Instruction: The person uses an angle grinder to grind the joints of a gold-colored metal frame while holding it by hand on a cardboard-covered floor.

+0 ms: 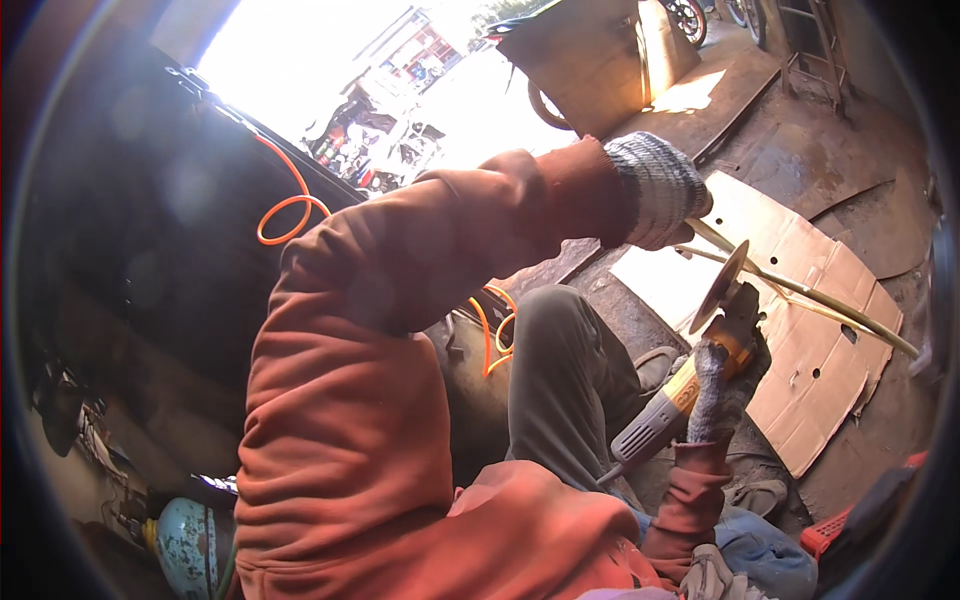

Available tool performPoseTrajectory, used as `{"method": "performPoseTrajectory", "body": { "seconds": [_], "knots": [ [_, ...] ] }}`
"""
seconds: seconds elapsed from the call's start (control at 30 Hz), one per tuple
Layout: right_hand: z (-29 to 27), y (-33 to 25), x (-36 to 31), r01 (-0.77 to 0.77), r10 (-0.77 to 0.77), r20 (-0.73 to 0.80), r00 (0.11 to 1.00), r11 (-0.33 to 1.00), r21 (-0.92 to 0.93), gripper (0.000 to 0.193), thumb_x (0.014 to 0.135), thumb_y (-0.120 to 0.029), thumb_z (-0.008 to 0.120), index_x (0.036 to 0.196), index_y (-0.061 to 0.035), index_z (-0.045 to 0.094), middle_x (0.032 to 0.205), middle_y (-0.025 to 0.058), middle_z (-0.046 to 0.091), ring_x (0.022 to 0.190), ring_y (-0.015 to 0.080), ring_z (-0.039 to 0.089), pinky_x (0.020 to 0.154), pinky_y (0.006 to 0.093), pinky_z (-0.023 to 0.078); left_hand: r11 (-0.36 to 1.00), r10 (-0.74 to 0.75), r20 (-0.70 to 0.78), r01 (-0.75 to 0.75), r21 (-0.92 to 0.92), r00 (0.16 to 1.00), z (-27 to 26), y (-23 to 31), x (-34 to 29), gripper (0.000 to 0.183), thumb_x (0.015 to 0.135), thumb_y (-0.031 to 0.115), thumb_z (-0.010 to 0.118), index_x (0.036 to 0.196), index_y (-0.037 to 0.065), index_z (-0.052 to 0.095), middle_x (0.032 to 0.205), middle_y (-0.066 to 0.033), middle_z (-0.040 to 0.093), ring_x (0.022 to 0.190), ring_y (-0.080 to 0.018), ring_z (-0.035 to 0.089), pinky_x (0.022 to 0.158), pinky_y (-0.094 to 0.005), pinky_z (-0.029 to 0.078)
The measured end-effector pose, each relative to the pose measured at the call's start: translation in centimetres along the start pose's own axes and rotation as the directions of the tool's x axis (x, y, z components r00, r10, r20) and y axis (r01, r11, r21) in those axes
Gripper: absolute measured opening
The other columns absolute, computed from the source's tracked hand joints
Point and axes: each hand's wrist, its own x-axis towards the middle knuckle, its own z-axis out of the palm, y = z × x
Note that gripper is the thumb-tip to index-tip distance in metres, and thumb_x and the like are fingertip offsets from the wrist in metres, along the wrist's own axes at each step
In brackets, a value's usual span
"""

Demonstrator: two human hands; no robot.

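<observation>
Cardboard (810, 330), flat, pale brown and punched with small round holes, is spread over the stained metal floor (800, 150) in the head view, and thin brass-coloured rods (800, 290) are seen lying across it. An angle grinder (690, 385) with a grey and yellow body is gripped near its head by the right hand (712, 395), which is covered by a knitted grey glove; that grip is clamped around the tool, whose thin round disc (722, 285) is tilted up just beside the rods. The left hand (660, 190), in a speckled knit glove over a rust-orange sleeve, is raised above the disc and is closed on the upper end of one rod. An orange coiled hose (285, 205) is seen against the dark wall behind the shoulder. A dented pale-blue gas cylinder (190, 545) stands at the lower left; what is inside it cannot be told. A large brown sheet (600, 55) is propped upright at the top, and a red plastic crate edge (830, 530) shows at the lower right
</observation>
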Motion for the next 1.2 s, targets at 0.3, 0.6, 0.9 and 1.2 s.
{"method": "performPoseTrajectory", "body": {
  "seconds": [0.3,0.6,0.9,1.2],
  "knots": [
    [0.8,1.6,1.3,-0.103,0.122,-0.029,0.992,0.925,0.366,0.075,0.079,-0.006,0.078,0.137,-0.014,0.03,0.119,0.0085,0.05,0.104,0.0186,0.056,0.081,0.0327,0.055,0.987,0.126,-0.14,-0.139,-0.084,0.982,0.8,-1.4,1.1,0.02,0.087,0.025,0.065,0.099,0.009,0.067,0.074,-0.0148,0.065,0.07,-0.0338,0.065,0.066,-0.0445,0.051],
    [2.3,-4.1,0.2,0.142,-0.191,0.18,0.965,0.957,0.251,0.075,0.08,0.005,0.07,0.138,-0.0094,0.025,0.142,0.0129,0.043,0.129,0.0239,0.046,0.107,0.0363,0.039,0.989,-0.15,0.0,0.15,-0.008,0.989,-0.2,0.1,0.9,0.021,0.089,0.023,0.07,0.103,0.007,0.067,0.084,-0.0155,0.068,0.077,-0.0324,0.067,0.071,-0.0399,0.053],
    [1.8,4.6,2.1,0.139,-0.143,-0.073,0.987,0.989,-0.053,0.075,0.075,0.01,0.072,0.133,-0.0153,0.031,0.128,0.0093,0.045,0.115,0.0195,0.052,0.085,0.0322,0.056,0.986,-0.145,0.005,0.145,-0.083,0.989,0.3,-0.2,1.2,0.022,0.09,0.022,0.069,0.105,0.006,0.067,0.08,-0.0137,0.068,0.069,-0.0282,0.066,0.066,-0.0384,0.052],
    [3.1,-2.6,1.3,0.367,-0.368,0.128,0.921,0.93,0.033,0.075,0.082,0.001,0.07,0.139,-0.0094,0.023,0.141,0.0117,0.044,0.13,0.0226,0.044,0.103,0.0392,0.044,0.982,-0.187,0.018,0.188,-0.034,0.982,-1.1,0.0,1.2,0.023,0.088,0.022,0.071,0.105,0.007,0.068,0.079,-0.0124,0.068,0.071,-0.0266,0.067,0.068,-0.0375,0.052]
  ]
}}
